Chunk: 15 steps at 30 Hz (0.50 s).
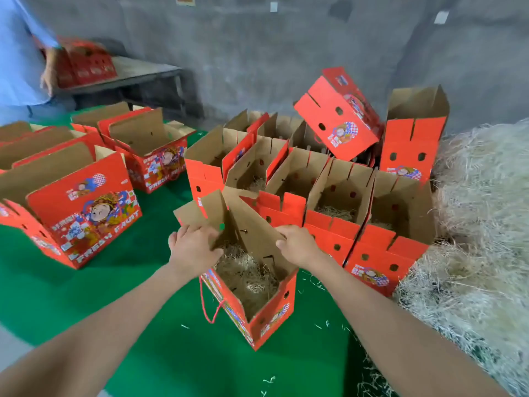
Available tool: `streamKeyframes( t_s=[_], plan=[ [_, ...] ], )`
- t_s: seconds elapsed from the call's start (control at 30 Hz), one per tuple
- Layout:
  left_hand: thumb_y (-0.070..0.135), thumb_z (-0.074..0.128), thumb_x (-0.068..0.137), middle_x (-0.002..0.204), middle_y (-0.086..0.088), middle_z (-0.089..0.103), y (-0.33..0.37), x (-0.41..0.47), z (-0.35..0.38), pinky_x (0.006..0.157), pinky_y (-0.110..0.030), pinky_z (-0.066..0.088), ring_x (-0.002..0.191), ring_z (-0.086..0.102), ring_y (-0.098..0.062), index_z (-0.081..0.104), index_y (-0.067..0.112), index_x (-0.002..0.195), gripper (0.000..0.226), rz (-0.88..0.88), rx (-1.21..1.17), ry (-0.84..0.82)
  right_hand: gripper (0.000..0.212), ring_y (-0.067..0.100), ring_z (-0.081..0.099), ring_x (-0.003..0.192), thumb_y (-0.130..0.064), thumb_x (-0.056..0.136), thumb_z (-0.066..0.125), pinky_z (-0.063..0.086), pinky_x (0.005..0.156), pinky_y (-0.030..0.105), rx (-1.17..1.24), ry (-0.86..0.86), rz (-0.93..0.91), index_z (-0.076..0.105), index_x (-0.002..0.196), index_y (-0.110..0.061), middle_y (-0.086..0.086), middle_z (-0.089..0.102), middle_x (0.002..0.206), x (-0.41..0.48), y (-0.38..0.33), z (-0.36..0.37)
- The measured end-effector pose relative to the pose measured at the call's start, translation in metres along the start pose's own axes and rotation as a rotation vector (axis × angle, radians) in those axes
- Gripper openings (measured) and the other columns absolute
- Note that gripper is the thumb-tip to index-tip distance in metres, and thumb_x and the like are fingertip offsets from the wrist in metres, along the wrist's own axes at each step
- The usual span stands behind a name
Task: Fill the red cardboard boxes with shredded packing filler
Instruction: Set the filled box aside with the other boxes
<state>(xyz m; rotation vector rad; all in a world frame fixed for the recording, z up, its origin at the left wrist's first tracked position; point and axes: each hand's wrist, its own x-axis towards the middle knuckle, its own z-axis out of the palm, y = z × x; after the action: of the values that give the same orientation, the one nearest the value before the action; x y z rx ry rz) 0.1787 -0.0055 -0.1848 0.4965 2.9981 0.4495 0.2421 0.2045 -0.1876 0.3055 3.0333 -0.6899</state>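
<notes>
A red cardboard box [269, 316] stands open on the green table right in front of me, tilted, with pale shredded filler [246, 273] inside. My left hand [193, 245] grips its left brown flap, and my right hand [297, 243] grips its right flap. Behind it a cluster of open red boxes [337, 213] holds thin layers of filler. One closed red box [337, 116] lies tilted on top of that cluster. A big heap of shredded filler [475, 224] covers the table's right side.
More open red boxes [86, 210] stand at the left on the green cloth [128, 296]. A person in a light blue shirt [20, 53] handles red boxes at a grey table [137, 73] at the back left. A grey wall runs behind.
</notes>
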Motion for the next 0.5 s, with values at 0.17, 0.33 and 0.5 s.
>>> streamKeyframes(
  t_s=[0.17,0.33,0.5],
  plan=[
    [0.011,0.06,0.082,0.145,-0.01,0.032,-0.012,-0.013,0.014,0.094,-0.039,0.044,0.12,0.044,-0.03,0.013,0.032,0.148,0.084,-0.28,-0.727,-0.136,0.058,0.029,0.056,0.11,-0.023,0.091,0.048,0.049,0.087,0.034,0.014,-0.317,0.093,0.027,0.145,-0.017,0.009,0.038,0.144,0.002,0.012,0.0],
    [-0.006,0.039,0.082,0.127,-0.006,0.053,0.011,-0.025,0.017,0.075,-0.042,0.057,0.077,0.061,-0.027,0.035,0.023,0.143,0.067,-0.262,-0.792,-0.058,0.032,0.036,0.063,0.098,-0.021,0.096,0.039,0.055,0.072,0.029,0.136,-0.249,0.226,0.049,0.117,0.0,0.017,0.057,0.11,-0.007,0.012,0.006],
    [-0.005,0.038,0.081,0.128,-0.019,0.055,0.011,-0.027,-0.018,0.071,-0.035,0.051,0.088,0.06,-0.039,0.044,0.009,0.135,0.056,-0.178,-0.577,0.186,0.024,0.029,0.068,0.07,-0.023,0.092,0.047,0.057,0.059,0.037,0.259,-0.137,0.089,0.053,0.108,-0.007,0.013,0.062,0.101,-0.008,-0.015,-0.017]
  ],
)
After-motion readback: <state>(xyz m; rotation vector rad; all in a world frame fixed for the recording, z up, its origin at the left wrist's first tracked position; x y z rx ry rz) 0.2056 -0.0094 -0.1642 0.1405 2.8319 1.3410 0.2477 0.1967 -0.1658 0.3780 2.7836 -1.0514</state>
